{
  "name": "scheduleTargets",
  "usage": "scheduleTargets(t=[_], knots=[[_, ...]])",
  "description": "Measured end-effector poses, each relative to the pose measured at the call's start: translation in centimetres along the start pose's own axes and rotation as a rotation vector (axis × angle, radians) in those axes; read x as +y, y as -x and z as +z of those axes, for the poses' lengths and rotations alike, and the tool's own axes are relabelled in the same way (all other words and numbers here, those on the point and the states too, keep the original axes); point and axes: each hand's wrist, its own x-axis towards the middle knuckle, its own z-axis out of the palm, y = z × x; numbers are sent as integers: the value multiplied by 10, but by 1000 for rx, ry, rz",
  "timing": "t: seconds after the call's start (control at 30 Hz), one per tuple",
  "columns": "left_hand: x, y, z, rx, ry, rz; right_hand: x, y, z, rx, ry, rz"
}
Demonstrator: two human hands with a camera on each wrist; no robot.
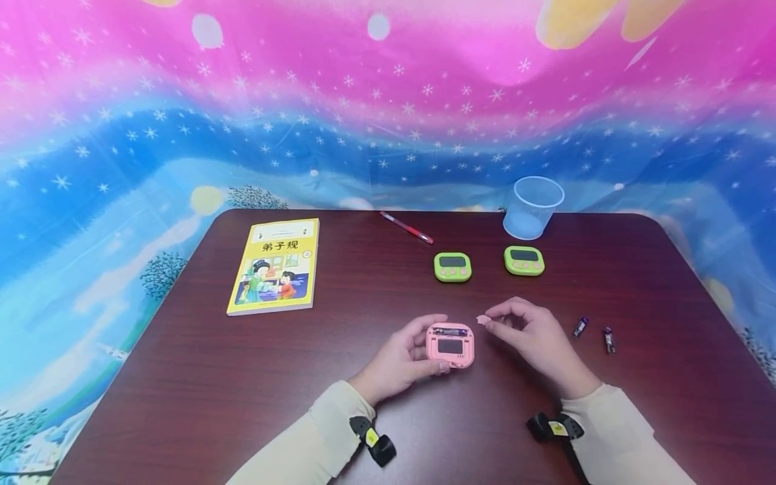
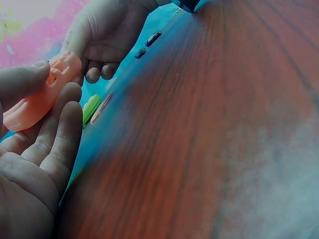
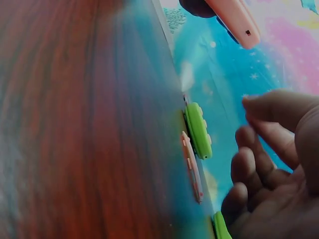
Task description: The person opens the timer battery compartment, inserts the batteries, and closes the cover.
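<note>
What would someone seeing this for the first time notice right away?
The pink timer at the near middle of the dark table, gripped by the left hand while the right hand pinches a small pink piece beside it. Behind sit two green timers, and a yellow book lies far left.

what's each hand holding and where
Left hand grips the pink timer by its left edge; right hand pinches a small pink piece at its fingertips.

the yellow book (image 1: 274,267) on the table shows the title 弟子规 in large black characters on its cover; the smaller print above the title is too small to read.
</note>
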Motion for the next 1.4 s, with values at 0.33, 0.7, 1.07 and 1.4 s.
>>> scheduleTargets(t=[0.33,0.7,1.07,1.4], knots=[[0,0,1,5,1,-5,9,-2,-2,26,185,19],[1,0,1,16,5,-26,10,-4,-3,-27,281,62],[-1,-1,0,6,7,-27,12,-3,-3,-26,169,83],[1,0,0,4,15,-30,-5,2,-6,22,11,126]])
